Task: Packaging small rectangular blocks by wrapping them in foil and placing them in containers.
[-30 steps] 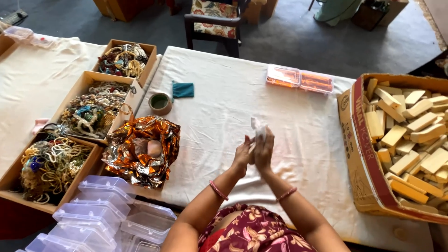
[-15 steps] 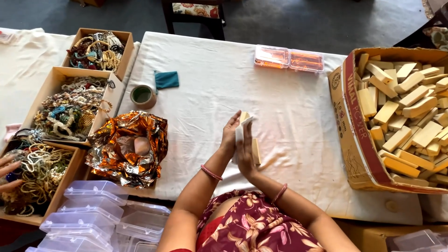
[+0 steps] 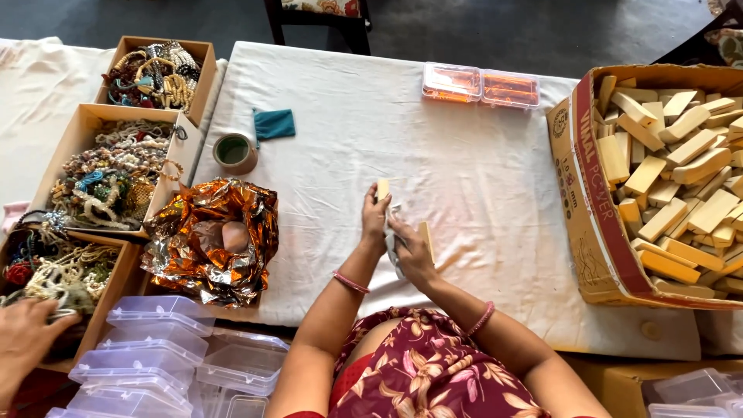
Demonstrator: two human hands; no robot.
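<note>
Her left hand (image 3: 376, 219) is closing its fingers around a pale yellow wooden block (image 3: 382, 189), which is sticking up above them. Her right hand (image 3: 412, 251) is pinching a crumpled whitish wrapper (image 3: 394, 241) against it, with another block (image 3: 426, 237) tucked behind, both hovering over the white tablecloth (image 3: 480, 178).

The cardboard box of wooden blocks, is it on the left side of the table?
No, the cardboard box full of wooden blocks sits at the table's right edge, right of both hands.
</note>
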